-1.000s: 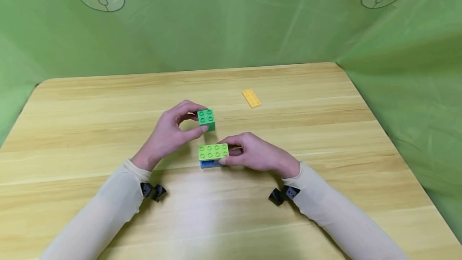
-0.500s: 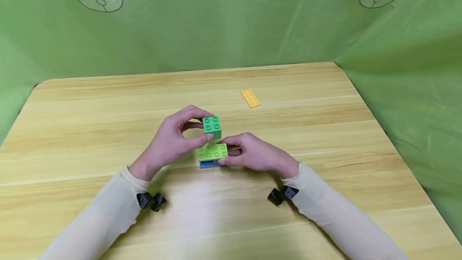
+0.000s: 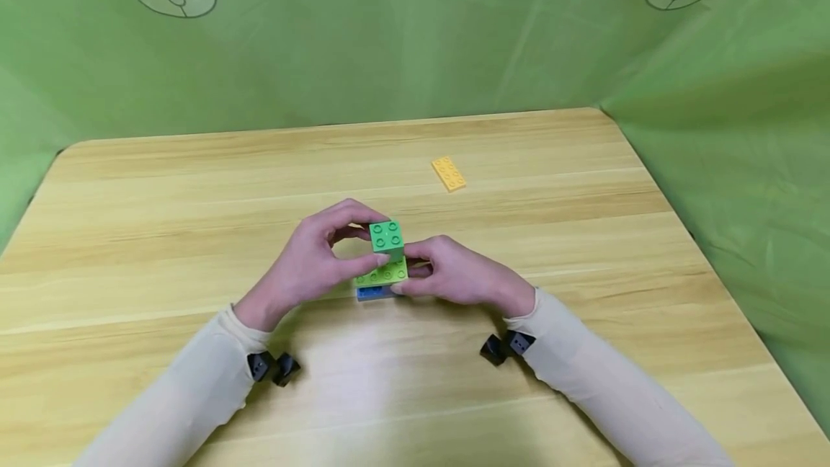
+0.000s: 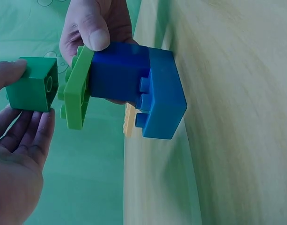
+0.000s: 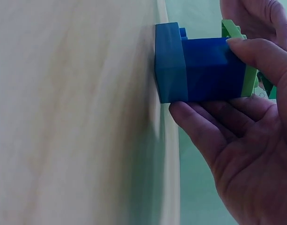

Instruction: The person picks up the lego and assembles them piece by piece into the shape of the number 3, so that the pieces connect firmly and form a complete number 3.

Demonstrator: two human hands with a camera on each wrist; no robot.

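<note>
My left hand (image 3: 301, 261) pinches a green two-by-two toy brick (image 3: 386, 238) between thumb and fingers. A small gap separates this brick from a lime-green studded plate (image 4: 77, 93) in the left wrist view. That plate tops a stack with a dark blue brick (image 4: 117, 72) in the middle and a longer blue brick (image 4: 165, 96) at the bottom. Both the plate and the bottom brick jut out leftward past the middle brick. My right hand (image 3: 463, 272) grips the stack from its right side, thumb near the plate's edge, close over the table in the right wrist view.
A flat yellow studded plate (image 3: 449, 174) lies on the wooden table (image 3: 551, 222) beyond the hands. Green cloth (image 3: 311, 56) with printed figures hangs behind the table and along its sides. A black wrist camera (image 3: 272, 367) sits at each cuff.
My left hand has brought the green brick rightward and nearer to me, from behind the stack to over the lime plate. My right hand and the stack have stayed nearly still.
</note>
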